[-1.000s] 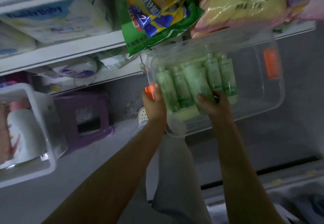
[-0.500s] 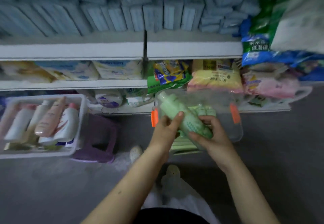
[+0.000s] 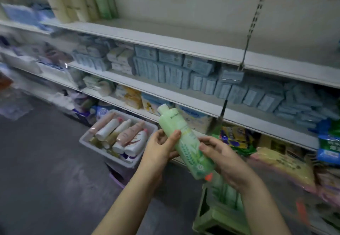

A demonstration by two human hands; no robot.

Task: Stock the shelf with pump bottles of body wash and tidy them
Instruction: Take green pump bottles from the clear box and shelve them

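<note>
**Green bottle held in both hands in front of the shelving**

Both hands are clamped on one green bottle (image 3: 185, 142), which is held in the air in front of the shelves. The left hand (image 3: 160, 150) grips its middle, with the thumb across the front and the fingers behind. The right hand (image 3: 226, 161) cups its lower part from the right, thumb on the leaf print. The bottle is tilted, with its flat cap up and to the left and its base down by the right palm.

Just under the bottle's base an orange latch (image 3: 208, 176) shows on a clear bin (image 3: 209, 192). More green bottles (image 3: 228, 196) lie inside the bin, blurred.

To the bottle's left and lower down, a white bin (image 3: 110, 156) holds pink and white bottles (image 3: 128, 137) lying on their sides. That bin sits on a purple stool (image 3: 117, 179) on the grey floor (image 3: 46, 161).

Right behind the bottle's cap, pale baby packs (image 3: 195, 118) stand on a low shelf. To the bottle's right are bagged goods (image 3: 235, 137) in yellow and blue. Above and behind the bottle, pale blue packs (image 3: 184, 72) are stacked along a middle shelf.

Farthest off, above and to the bottle's left, the top shelf (image 3: 165, 41) carries upright cream bottles (image 3: 68, 4). Beside them stand green bottles of the same shade (image 3: 104, 0). A metal strip (image 3: 255, 17) hangs above the bottle to its right.
</note>
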